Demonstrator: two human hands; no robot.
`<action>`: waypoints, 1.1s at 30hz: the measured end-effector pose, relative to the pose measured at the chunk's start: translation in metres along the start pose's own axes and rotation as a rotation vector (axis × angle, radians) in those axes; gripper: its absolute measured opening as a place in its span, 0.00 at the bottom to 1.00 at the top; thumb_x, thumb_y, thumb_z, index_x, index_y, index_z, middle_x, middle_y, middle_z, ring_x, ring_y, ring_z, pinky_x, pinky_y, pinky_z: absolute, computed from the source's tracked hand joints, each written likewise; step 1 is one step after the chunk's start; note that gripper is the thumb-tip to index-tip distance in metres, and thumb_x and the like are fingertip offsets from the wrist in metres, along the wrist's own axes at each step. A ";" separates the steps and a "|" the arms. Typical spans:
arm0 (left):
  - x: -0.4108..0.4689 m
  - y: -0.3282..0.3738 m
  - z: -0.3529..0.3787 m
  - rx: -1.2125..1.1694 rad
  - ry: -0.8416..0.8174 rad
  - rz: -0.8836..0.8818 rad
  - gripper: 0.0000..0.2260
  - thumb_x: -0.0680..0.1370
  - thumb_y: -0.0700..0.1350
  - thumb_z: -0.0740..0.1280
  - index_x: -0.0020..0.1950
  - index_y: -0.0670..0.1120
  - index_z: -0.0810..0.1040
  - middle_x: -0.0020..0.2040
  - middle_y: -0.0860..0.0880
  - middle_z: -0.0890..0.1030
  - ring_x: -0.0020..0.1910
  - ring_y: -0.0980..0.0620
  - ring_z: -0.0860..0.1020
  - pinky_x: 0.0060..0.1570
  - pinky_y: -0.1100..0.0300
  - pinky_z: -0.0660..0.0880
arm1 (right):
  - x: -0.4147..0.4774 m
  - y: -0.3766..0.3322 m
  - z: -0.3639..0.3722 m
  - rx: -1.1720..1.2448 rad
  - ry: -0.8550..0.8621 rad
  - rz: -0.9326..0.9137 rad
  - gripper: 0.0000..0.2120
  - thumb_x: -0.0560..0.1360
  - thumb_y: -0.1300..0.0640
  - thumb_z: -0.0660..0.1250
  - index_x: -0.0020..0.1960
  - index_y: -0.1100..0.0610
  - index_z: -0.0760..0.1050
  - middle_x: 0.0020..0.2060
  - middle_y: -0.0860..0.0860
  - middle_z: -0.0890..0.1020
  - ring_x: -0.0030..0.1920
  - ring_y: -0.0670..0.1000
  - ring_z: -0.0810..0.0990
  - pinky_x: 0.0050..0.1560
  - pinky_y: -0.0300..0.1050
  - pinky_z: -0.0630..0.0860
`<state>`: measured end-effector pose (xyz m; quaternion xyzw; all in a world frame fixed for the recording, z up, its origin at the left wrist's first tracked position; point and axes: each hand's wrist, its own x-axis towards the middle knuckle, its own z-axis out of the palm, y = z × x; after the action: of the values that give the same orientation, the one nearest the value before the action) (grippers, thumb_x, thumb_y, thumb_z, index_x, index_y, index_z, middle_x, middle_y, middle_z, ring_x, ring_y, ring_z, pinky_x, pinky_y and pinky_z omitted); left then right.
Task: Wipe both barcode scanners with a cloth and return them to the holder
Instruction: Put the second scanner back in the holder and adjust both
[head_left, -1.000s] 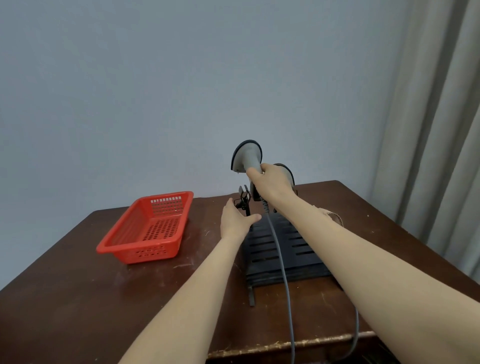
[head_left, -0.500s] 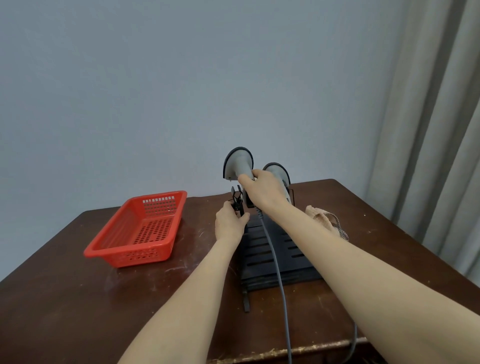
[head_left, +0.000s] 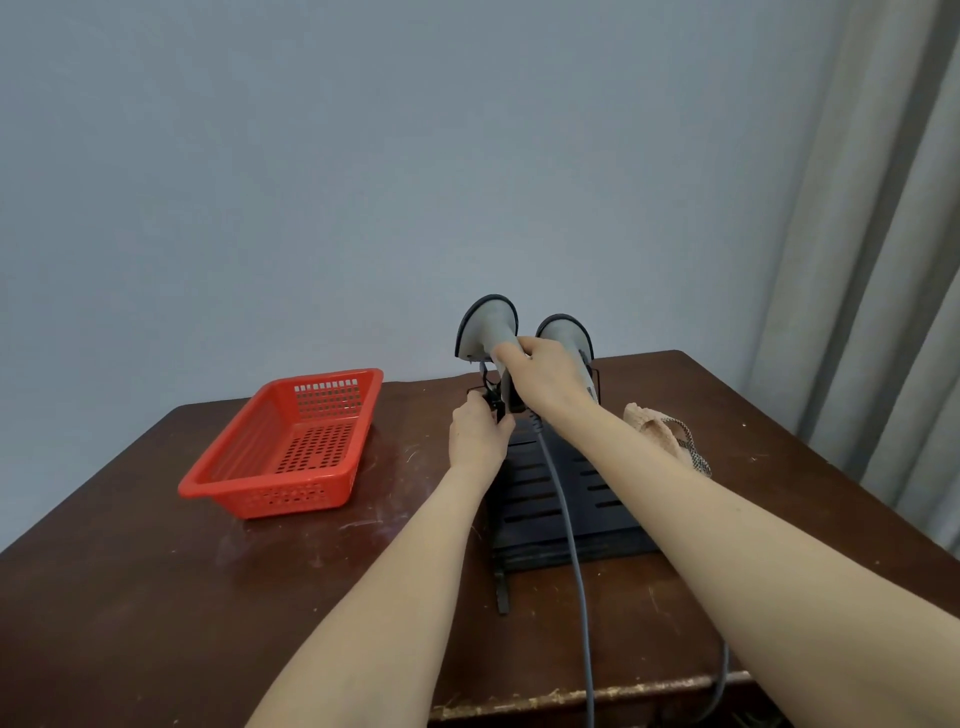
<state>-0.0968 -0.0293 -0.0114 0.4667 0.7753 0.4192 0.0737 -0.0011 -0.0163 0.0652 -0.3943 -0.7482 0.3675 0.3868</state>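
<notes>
Head view, middle of the frame: the right hand (head_left: 540, 379) is wrapped round the neck of the left scanner (head_left: 488, 327), fingers curled tight on it. A second ago this scanner stood clearly higher than the right scanner (head_left: 563, 335). Now it has sunk, so the two grey heads sit almost level, side by side, above the far end of the black slotted holder (head_left: 561, 493). The left hand (head_left: 478, 436) lay flat and open beside the holder then. Now its fingers pinch the black bracket at the holder's upper left corner. The grey cable (head_left: 569, 525) trails from the held scanner down over the holder to the counter (head_left: 156, 597) edge. The cloth (head_left: 660, 431) lies right of the holder, and the red basket (head_left: 291, 441) stands to the left.
</notes>
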 end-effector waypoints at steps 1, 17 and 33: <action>0.000 0.000 0.000 -0.002 0.000 0.003 0.10 0.76 0.40 0.65 0.54 0.37 0.71 0.50 0.39 0.80 0.50 0.39 0.78 0.44 0.50 0.75 | 0.000 0.000 0.002 -0.006 -0.005 0.004 0.15 0.76 0.53 0.58 0.31 0.55 0.61 0.26 0.49 0.66 0.29 0.50 0.64 0.32 0.44 0.60; 0.000 -0.002 0.000 0.000 -0.001 0.018 0.11 0.77 0.36 0.61 0.58 0.36 0.71 0.52 0.38 0.80 0.50 0.40 0.78 0.41 0.56 0.72 | 0.009 -0.002 0.016 -0.254 -0.045 -0.016 0.18 0.76 0.51 0.54 0.63 0.57 0.68 0.45 0.55 0.79 0.46 0.58 0.77 0.45 0.51 0.74; 0.005 -0.004 0.000 0.011 -0.025 0.042 0.11 0.76 0.37 0.59 0.57 0.36 0.72 0.51 0.40 0.79 0.49 0.42 0.78 0.39 0.59 0.67 | 0.011 0.008 0.022 -0.368 -0.098 0.017 0.08 0.76 0.51 0.54 0.44 0.56 0.66 0.37 0.52 0.73 0.42 0.58 0.74 0.37 0.47 0.67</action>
<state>-0.1024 -0.0265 -0.0125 0.4887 0.7665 0.4104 0.0719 -0.0220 -0.0087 0.0516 -0.4465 -0.8173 0.2463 0.2682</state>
